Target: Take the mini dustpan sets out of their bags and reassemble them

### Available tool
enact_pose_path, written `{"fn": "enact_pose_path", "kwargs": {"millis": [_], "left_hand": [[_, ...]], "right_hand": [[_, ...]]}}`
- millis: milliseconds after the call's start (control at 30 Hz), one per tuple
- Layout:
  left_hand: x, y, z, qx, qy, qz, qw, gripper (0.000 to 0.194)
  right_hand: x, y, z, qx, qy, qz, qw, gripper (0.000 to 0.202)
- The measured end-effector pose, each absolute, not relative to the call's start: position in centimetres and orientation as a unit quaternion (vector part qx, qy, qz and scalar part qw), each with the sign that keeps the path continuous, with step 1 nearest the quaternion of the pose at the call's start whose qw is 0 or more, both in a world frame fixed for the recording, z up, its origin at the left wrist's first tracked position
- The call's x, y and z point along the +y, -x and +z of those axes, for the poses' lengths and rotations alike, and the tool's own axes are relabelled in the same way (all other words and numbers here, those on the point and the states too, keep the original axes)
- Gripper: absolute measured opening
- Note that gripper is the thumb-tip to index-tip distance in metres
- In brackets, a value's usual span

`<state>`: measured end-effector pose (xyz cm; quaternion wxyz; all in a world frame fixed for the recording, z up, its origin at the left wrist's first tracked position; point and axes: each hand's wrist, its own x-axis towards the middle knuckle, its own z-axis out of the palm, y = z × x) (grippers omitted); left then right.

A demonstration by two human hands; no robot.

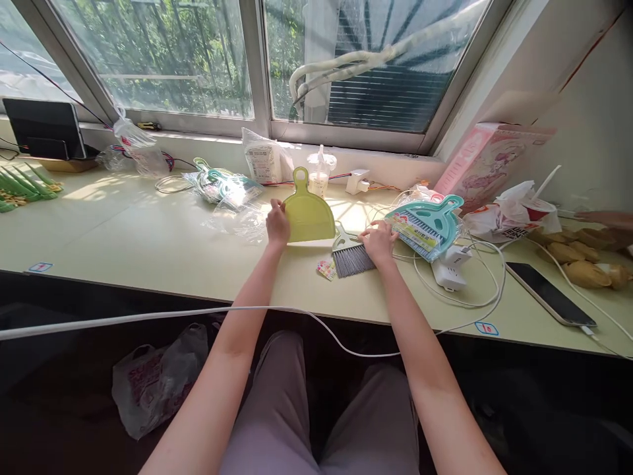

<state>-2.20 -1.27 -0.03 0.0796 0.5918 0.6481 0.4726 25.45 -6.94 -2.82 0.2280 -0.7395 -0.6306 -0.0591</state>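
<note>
My left hand [277, 224] grips the left side of a yellow-green dustpan [310, 214], which is tilted up with its handle pointing away from me. My right hand [380, 241] is closed on the right end of a small hand brush [352, 258]. Its grey bristles face me and its pale green handle points toward the dustpan. A small printed card [326, 268] lies at the left of the bristles. Right of my right hand rests a wrapped teal dustpan and brush set [426, 225], with a printed label under the plastic.
More wrapped sets [222, 181] and loose clear plastic lie at the back left. A white power strip [449, 269] with looping cables and a phone [551, 293] are on the right. A white cable [287, 308] crosses above my forearms. A drink cup [320, 177] stands by the window.
</note>
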Motion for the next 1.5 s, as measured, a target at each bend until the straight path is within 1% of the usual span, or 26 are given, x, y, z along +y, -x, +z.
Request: {"fn": "enact_pose_path", "kwargs": {"millis": [67, 167, 333, 400, 433, 500, 567, 667, 733, 800, 867, 933, 967, 1033, 1133, 1267, 1333, 1400, 1433, 1500], "left_hand": [[-1.3, 2.1, 0.1, 0.618, -0.565, 0.541, 0.081, 0.025], [-1.3, 2.1, 0.1, 0.590, -0.540, 0.594, 0.084, 0.031], [-1.0, 2.3, -0.2, 0.576, -0.553, 0.597, 0.084, 0.028], [-1.0, 2.3, -0.4, 0.580, -0.561, 0.585, 0.084, 0.030], [-1.0, 2.4, -0.4, 0.582, -0.564, 0.580, 0.085, 0.031], [-1.1, 2.4, -0.4, 0.583, -0.571, 0.572, 0.083, 0.030], [-1.1, 2.3, -0.3, 0.580, -0.575, 0.572, 0.080, 0.029], [-1.2, 2.0, -0.3, 0.566, -0.584, 0.574, 0.098, 0.027], [-1.3, 1.5, -0.4, 0.534, -0.601, 0.572, 0.163, 0.026], [-1.4, 0.7, -0.6, 0.469, -0.620, 0.566, 0.274, 0.028], [-1.8, -0.2, -0.8, 0.392, -0.635, 0.548, 0.377, 0.035], [-2.3, -1.1, -0.9, 0.345, -0.647, 0.525, 0.431, 0.046], [-2.6, -1.4, -0.9, 0.335, -0.654, 0.516, 0.440, 0.051], [-3.1, -2.0, -0.8, 0.328, -0.664, 0.511, 0.437, 0.055], [-3.6, -2.6, -0.7, 0.305, -0.689, 0.505, 0.420, 0.054], [-4.3, -3.0, -0.3, 0.272, -0.695, 0.518, 0.418, 0.050], [-4.7, -3.1, 0.0, 0.285, -0.680, 0.548, 0.397, 0.047], [-5.3, -3.1, 0.4, 0.308, -0.674, 0.568, 0.359, 0.042], [-5.6, -3.1, 0.6, 0.315, -0.677, 0.571, 0.341, 0.039], [-6.1, -3.1, 0.9, 0.313, -0.693, 0.565, 0.319, 0.039]], "right_hand": [[-7.2, -25.3, -2.6, -0.618, 0.748, -0.057, 0.233, 0.020], [-7.6, -25.2, -2.3, -0.623, 0.747, -0.056, 0.226, 0.019], [-8.4, -24.6, -1.9, -0.667, 0.722, -0.060, 0.172, 0.014], [-8.7, -24.2, -1.6, -0.671, 0.714, -0.085, 0.180, 0.015], [-8.9, -24.0, -1.4, -0.674, 0.705, -0.098, 0.199, 0.016], [-9.2, -23.7, -0.7, -0.676, 0.677, -0.109, 0.269, 0.018], [-9.4, -23.7, 0.1, -0.662, 0.644, -0.094, 0.372, 0.018], [-9.2, -24.1, 1.1, -0.602, 0.582, -0.022, 0.546, 0.020], [-9.0, -24.3, 1.3, -0.566, 0.525, 0.057, 0.633, 0.024], [-8.7, -24.1, 1.2, -0.551, 0.477, 0.149, 0.668, 0.030], [-8.6, -23.5, 0.8, -0.554, 0.457, 0.215, 0.661, 0.034], [-8.6, -22.7, 0.4, -0.567, 0.481, 0.210, 0.635, 0.035], [-8.8, -22.3, 0.2, -0.576, 0.506, 0.180, 0.617, 0.034], [-9.1, -21.7, 0.0, -0.592, 0.557, 0.101, 0.574, 0.031], [-9.7, -21.1, -0.1, -0.600, 0.613, 0.007, 0.514, 0.028], [-10.5, -20.3, 0.4, -0.605, 0.648, -0.110, 0.449, 0.031], [-10.8, -20.0, 0.8, -0.593, 0.652, -0.161, 0.445, 0.034], [-10.9, -20.1, 1.1, -0.579, 0.642, -0.164, 0.474, 0.039], [-10.8, -20.3, 1.2, -0.584, 0.628, -0.138, 0.495, 0.044], [-10.4, -20.8, 1.2, -0.614, 0.578, -0.034, 0.536, 0.047]]}}
